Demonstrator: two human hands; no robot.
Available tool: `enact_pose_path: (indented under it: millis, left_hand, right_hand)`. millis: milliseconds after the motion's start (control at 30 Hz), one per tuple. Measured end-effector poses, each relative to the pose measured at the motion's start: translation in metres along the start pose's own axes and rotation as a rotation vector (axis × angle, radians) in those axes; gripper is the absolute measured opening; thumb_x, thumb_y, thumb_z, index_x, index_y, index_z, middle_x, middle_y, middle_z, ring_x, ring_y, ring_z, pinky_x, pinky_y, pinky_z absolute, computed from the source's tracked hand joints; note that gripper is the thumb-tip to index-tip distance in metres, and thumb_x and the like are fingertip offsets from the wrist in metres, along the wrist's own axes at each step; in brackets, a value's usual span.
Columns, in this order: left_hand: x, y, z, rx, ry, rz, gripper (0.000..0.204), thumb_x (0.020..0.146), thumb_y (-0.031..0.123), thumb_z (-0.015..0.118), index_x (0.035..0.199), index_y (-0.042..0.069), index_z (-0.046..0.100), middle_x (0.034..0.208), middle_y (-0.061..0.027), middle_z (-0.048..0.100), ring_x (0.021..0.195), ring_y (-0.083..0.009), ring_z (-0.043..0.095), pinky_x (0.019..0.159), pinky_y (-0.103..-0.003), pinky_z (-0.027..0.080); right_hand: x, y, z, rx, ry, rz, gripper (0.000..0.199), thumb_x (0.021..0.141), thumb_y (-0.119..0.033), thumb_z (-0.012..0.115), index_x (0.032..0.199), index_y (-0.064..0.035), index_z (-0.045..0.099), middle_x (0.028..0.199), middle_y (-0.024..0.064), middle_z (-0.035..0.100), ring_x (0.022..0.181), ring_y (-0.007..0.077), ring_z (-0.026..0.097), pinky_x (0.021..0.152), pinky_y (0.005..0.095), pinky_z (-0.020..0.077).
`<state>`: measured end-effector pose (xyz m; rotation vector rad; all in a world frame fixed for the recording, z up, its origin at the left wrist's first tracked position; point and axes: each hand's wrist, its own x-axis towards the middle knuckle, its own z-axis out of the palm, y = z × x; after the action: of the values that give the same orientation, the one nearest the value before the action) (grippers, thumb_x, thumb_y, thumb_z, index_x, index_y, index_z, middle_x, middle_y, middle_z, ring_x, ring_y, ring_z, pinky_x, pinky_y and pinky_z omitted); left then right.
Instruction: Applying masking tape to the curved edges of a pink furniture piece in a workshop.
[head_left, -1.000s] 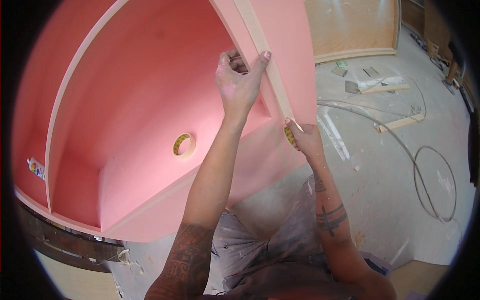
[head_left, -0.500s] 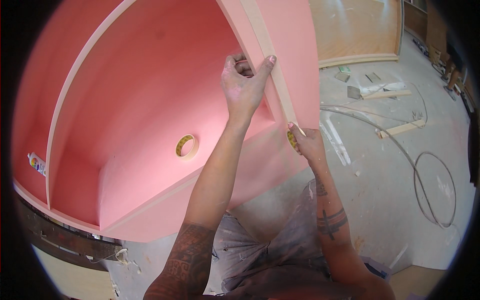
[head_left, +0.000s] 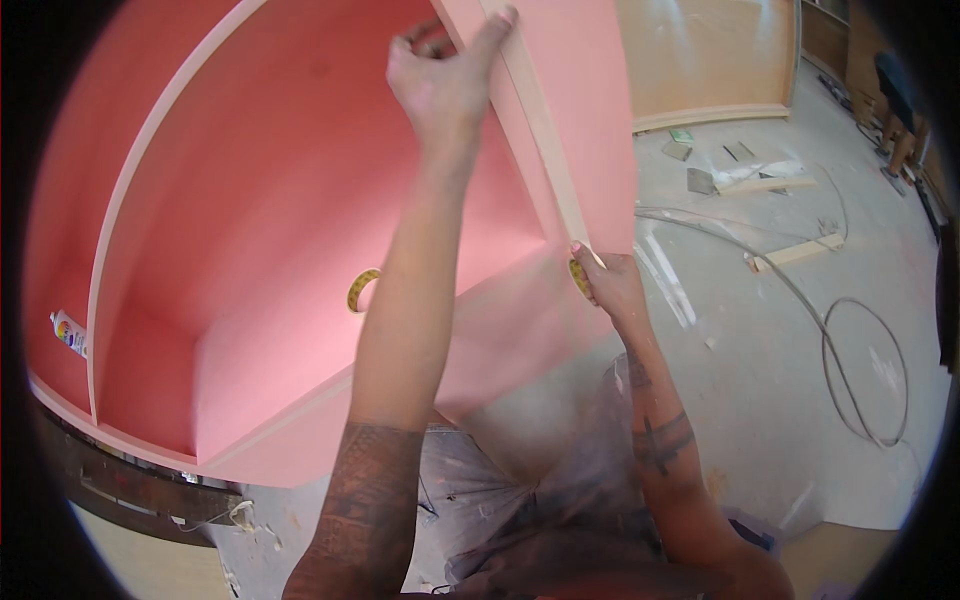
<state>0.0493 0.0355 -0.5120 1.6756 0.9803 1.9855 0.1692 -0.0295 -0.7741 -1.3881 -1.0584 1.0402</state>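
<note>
A pink cabinet (head_left: 260, 180) with a curved frame fills the left and middle. A pale strip of masking tape (head_left: 548, 145) runs down its front edge. My left hand (head_left: 445, 85), slightly blurred, straddles that edge near the top: the thumb lies on the tape, while the fingers curl round the inner side. Lower down, my right hand (head_left: 618, 285) grips a tape roll (head_left: 580, 281) with a yellow printed core, its thumb at the strip's lower end. Another tape roll (head_left: 362, 289) stands inside the cabinet, partly hidden by my left forearm.
A white bottle (head_left: 69, 333) lies in the cabinet's left compartment. On the grey floor to the right are a looped hose (head_left: 830, 345), wooden strips (head_left: 797, 252) and flat scraps. A wooden panel (head_left: 710, 60) stands behind. Another person (head_left: 898, 100) is at the far right.
My left hand has slid up along the taped edge, and its forearm now covers part of the loose roll. My right hand stays almost in place with its roll.
</note>
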Motion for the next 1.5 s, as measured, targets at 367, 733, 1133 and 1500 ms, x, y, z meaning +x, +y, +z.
enact_pose_path:
  millis: [367, 733, 1133, 1500]
  left_hand:
    - [-0.117, -0.093, -0.035, 0.29, -0.261, -0.195, 0.089, 0.072, 0.024, 0.097, 0.134, -0.011, 0.043, 0.112, -0.0198, 0.068, 0.099, -0.0231, 0.07, 0.085, -0.035, 0.059]
    - [-0.143, -0.101, -0.032, 0.309, -0.236, -0.285, 0.065, 0.076, 0.022, 0.094, 0.121, -0.007, 0.058, 0.102, -0.0147, 0.072, 0.092, -0.0184, 0.069, 0.082, -0.033, 0.058]
    - [-0.141, -0.102, -0.033, 0.27, -0.241, -0.281, 0.059, 0.078, 0.019, 0.093, 0.119, -0.007, 0.058, 0.1, -0.0151, 0.074, 0.09, -0.019, 0.072, 0.081, -0.032, 0.059]
    - [-0.14, -0.096, -0.034, 0.232, -0.251, -0.339, 0.062, 0.077, 0.018, 0.093, 0.121, -0.007, 0.058, 0.102, -0.0155, 0.073, 0.09, -0.0195, 0.07, 0.082, -0.033, 0.058]
  right_hand:
    - [0.002, -0.002, -0.001, -0.011, -0.013, 0.03, 0.061, 0.094, -0.052, 0.073, 0.061, -0.0012, 0.065, 0.05, 0.008, 0.058, 0.043, 0.0141, 0.057, 0.046, 0.0304, 0.0464]
    - [0.011, 0.002, 0.001, -0.034, 0.0, 0.05, 0.061, 0.092, -0.053, 0.074, 0.064, 0.0011, 0.066, 0.051, 0.0098, 0.059, 0.044, 0.0159, 0.059, 0.047, 0.0318, 0.0489]
    - [0.01, -0.001, 0.0, -0.053, -0.008, 0.048, 0.062, 0.092, -0.053, 0.073, 0.063, 0.0007, 0.068, 0.051, 0.0089, 0.059, 0.044, 0.0156, 0.059, 0.048, 0.0319, 0.0494]
    - [0.009, -0.001, 0.001, -0.005, -0.002, 0.073, 0.057, 0.092, -0.052, 0.075, 0.066, -0.0011, 0.069, 0.053, 0.0074, 0.06, 0.046, 0.014, 0.059, 0.048, 0.0298, 0.0478]
